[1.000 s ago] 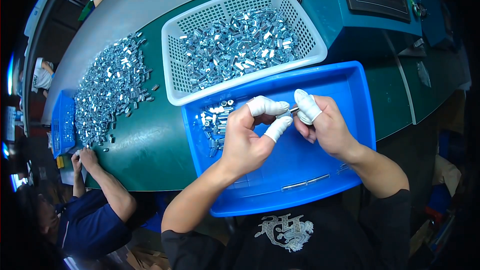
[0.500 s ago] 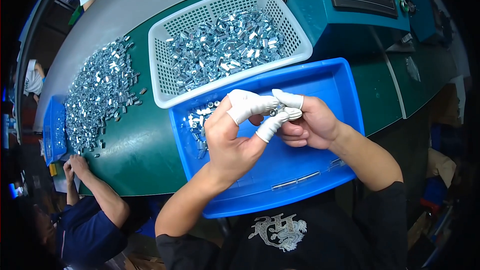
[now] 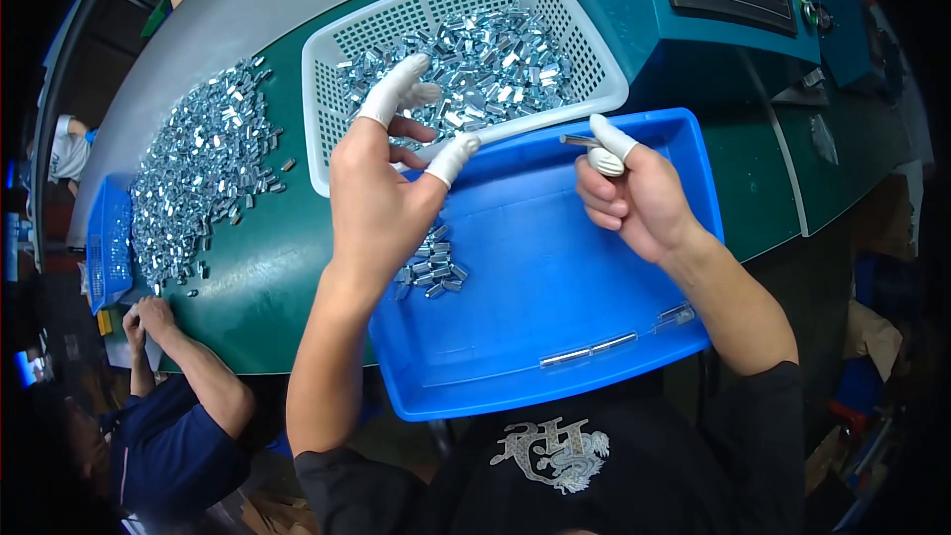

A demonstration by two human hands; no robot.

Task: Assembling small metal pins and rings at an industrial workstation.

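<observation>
My left hand (image 3: 381, 193), with white finger covers on its thumb and fingers, reaches over the near left rim of the white perforated basket (image 3: 319, 163). Its fingers are spread, with nothing visible between them. Small silvery metal pieces (image 3: 485, 69) fill the basket. Over the right part of the blue tray (image 3: 545, 277), my right hand (image 3: 639, 193) is closed, pinching a slim metal rod (image 3: 575, 141) between covered thumb and finger. The rod points left. More silvery pieces (image 3: 433, 266) lie at the tray's left side, partly behind my left hand.
A large heap of the same pieces (image 3: 203, 159) covers the green table (image 3: 253, 307) on the left, near a blue basket (image 3: 109, 243). A co-worker's hands (image 3: 149, 317) are beside it. A teal machine (image 3: 649, 50) stands at back right. Clear tubes (image 3: 589, 350) lie along the tray's near side.
My hands have come apart. The left one has moved left and away from me to the basket and spread its fingers. My right hand has drawn slightly right, with the rod now showing.
</observation>
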